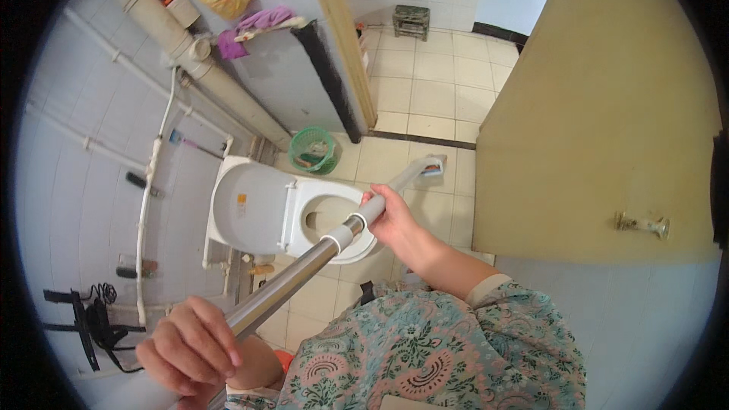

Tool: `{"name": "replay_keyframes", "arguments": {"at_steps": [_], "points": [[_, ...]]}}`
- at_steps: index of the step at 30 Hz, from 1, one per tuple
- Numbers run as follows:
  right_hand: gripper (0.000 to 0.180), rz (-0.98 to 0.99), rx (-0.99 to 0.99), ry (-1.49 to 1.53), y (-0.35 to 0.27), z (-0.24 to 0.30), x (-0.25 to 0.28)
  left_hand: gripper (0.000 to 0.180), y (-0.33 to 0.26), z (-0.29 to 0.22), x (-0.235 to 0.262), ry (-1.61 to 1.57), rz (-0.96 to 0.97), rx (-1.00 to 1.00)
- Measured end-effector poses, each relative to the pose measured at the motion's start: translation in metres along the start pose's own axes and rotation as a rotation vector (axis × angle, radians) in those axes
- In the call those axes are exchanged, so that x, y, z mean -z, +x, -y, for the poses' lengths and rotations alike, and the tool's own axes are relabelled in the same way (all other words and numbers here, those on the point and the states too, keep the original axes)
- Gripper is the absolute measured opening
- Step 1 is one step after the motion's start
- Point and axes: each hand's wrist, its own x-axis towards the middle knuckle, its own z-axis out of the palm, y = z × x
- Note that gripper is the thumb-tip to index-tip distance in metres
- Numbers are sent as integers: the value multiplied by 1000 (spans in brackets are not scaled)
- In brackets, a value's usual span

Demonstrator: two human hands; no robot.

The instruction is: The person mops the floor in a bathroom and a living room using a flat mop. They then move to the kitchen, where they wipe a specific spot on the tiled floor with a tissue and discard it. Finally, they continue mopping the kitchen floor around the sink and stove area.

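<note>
My left hand (pixel 190 349) grips the upper end of a long metal mop handle (pixel 292 279) at the lower left. Farther down the pole, my right hand (pixel 389 216) is closed around its grey lower section. The mop head (pixel 430 168) rests on the tiled floor (pixel 425 99), just right of the white toilet (pixel 281 212). The toilet's lid stands raised and the bowl is open below the pole.
A green basket (pixel 314 149) stands on the floor behind the toilet. A tan door (pixel 607 121) hangs open at the right. A grey drain pipe (pixel 190 53) runs down the tiled wall, and a small stool (pixel 411 21) sits far back.
</note>
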Motion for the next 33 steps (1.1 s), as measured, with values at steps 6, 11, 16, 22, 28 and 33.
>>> {"name": "replay_keyframes", "arguments": {"at_steps": [6,11,16,22,28,33], "points": [[27,73,84,174,74,100,-46,31,18,113,-10,78,-34,147],[26,-59,166,219,145,159,-47,28,52,211,9,76,221,341],[19,-64,167,266,183,191,-86,29,128,271,29,26,64,374],[14,-107,173,207,234,257,-112,22,197,364,46,-89,121,536],[8,-56,224,257,262,343,-159,21,264,453,43,-163,224,527],[8,-6,330,290,297,442,-202,21,320,539,35,-192,362,480]]}}
